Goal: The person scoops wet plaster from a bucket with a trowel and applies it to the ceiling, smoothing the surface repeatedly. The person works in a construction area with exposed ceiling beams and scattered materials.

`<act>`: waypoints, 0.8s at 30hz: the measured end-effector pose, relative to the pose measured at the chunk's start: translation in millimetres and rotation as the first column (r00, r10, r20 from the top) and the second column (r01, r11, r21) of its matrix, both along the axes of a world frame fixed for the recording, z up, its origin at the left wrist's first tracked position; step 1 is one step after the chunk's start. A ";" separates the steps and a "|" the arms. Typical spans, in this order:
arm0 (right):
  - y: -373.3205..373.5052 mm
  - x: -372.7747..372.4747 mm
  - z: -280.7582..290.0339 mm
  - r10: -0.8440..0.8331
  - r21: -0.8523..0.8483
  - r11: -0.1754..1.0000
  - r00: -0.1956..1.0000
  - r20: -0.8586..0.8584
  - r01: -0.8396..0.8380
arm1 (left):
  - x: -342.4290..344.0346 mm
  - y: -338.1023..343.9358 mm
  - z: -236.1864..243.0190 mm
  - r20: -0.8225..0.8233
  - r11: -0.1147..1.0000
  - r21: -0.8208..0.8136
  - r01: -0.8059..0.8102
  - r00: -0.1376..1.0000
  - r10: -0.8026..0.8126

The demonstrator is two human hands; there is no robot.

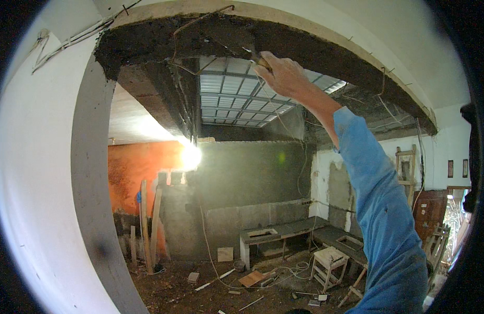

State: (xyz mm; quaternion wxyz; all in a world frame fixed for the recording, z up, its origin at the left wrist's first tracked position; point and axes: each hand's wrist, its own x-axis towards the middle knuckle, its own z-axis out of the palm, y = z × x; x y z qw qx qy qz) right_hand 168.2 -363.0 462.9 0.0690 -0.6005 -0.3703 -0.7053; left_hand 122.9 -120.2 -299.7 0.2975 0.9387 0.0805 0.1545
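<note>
My right hand (285, 77) reaches up from the lower right in a blue sleeve, its fingers wrapped round the yellowish handle of a trowel (262, 63). The trowel's blade, hard to make out against the dark mortar, lies at the lower part of an overhead beam (315, 51). Dark, wet-looking mortar coats the beam's face, and a paler strip runs along its upper edge. A bent metal rod (175, 43) sticks out of the beam to the left of my hand. My left hand is out of the picture.
A bright lamp (190, 156) shines by the far wall. Below stand a grey counter (284, 228) with cut-out openings and a wooden stool (330, 257). Planks (144, 225) lean at the left. Cable, boards and rubble litter the floor. A grey pillar (91, 172) rises at the left.
</note>
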 end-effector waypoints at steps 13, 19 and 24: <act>-51.7 -1.2 -17.3 -0.178 0.111 0.981 0.959 0.221 0.157 | -17.3 -13.0 35.7 -0.046 0.985 -0.169 0.019 0.999 -0.027; -92.1 14.6 -26.4 -0.033 0.151 0.988 0.999 0.039 0.027 | 4.1 -13.5 14.4 0.013 0.994 -0.094 0.051 0.999 -0.050; -86.8 4.3 -45.1 0.062 0.139 0.989 0.997 -0.038 -0.056 | 13.9 -13.9 6.3 0.049 0.970 -0.229 0.084 0.996 -0.075</act>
